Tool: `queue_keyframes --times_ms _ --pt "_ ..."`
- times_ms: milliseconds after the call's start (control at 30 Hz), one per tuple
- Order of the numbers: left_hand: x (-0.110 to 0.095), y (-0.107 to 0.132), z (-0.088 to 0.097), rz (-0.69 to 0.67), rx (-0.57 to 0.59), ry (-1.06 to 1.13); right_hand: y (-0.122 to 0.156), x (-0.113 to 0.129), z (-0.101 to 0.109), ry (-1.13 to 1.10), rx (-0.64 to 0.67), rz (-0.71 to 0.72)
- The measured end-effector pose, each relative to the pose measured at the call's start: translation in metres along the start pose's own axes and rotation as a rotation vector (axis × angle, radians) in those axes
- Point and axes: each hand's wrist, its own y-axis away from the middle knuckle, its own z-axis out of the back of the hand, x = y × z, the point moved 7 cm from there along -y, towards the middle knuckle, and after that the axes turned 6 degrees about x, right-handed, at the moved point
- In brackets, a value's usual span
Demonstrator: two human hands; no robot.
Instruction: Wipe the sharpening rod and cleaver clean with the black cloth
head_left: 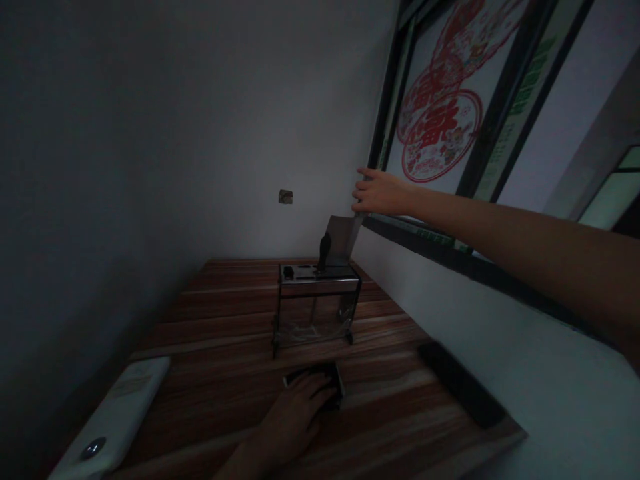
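My right hand (pixel 383 193) is raised at the back right. Its fingers are closed around the upper end of a broad grey metal blade, which looks like a cleaver (pixel 340 239). The blade's lower edge meets the top of a knife rack (pixel 320 288) with dark metal edges and a see-through front. A black knife handle (pixel 324 250) sticks up from the rack in front of the blade. Near the front, my left hand (pixel 295 423) lies with its fingers spread over a flat black object (pixel 334 375) with a pale edge; its kind is unclear.
The striped wooden table (pixel 215 380) reaches back to a wall. At the left edge lies a long white device (pixel 120 413) with a round dark spot. A black slab-like thing (pixel 460 383) lies along the right edge, below a window (pixel 440 133) with red decorations.
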Motion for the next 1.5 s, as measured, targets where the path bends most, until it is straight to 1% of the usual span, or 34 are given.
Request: queue_keyframes --times_ms 100,233,433,633,767,1067,1200,1400,1500 --pt "0.002 0.0 -0.002 0.002 -0.006 -0.004 -0.006 0.01 -0.003 -0.001 0.015 0.022" --pt "0.002 -0.001 -0.003 -0.024 -0.029 -0.019 -0.015 0.025 -0.012 -0.037 0.005 0.047" --pt "0.001 -0.001 -0.002 -0.034 -0.032 -0.037 -0.026 0.056 -0.021 -0.087 -0.01 0.078" --pt "0.001 -0.001 -0.001 -0.023 -0.028 -0.042 -0.031 0.088 -0.032 -0.129 -0.013 0.121" --pt "0.002 -0.002 -0.002 -0.021 -0.026 -0.037 -0.033 0.104 -0.038 -0.173 -0.023 0.13" --pt "0.0 -0.001 -0.001 -0.018 -0.031 -0.025 -0.034 0.112 -0.03 -0.229 -0.062 0.094" --pt "0.001 -0.001 -0.001 -0.029 -0.047 -0.021 -0.036 0.116 -0.033 -0.238 -0.072 0.105" --pt "0.002 -0.001 -0.003 -0.046 -0.058 -0.022 -0.038 0.122 -0.039 -0.24 -0.054 0.118" --pt "0.002 -0.001 -0.005 -0.045 -0.047 -0.023 -0.038 0.125 -0.039 -0.24 -0.052 0.126"
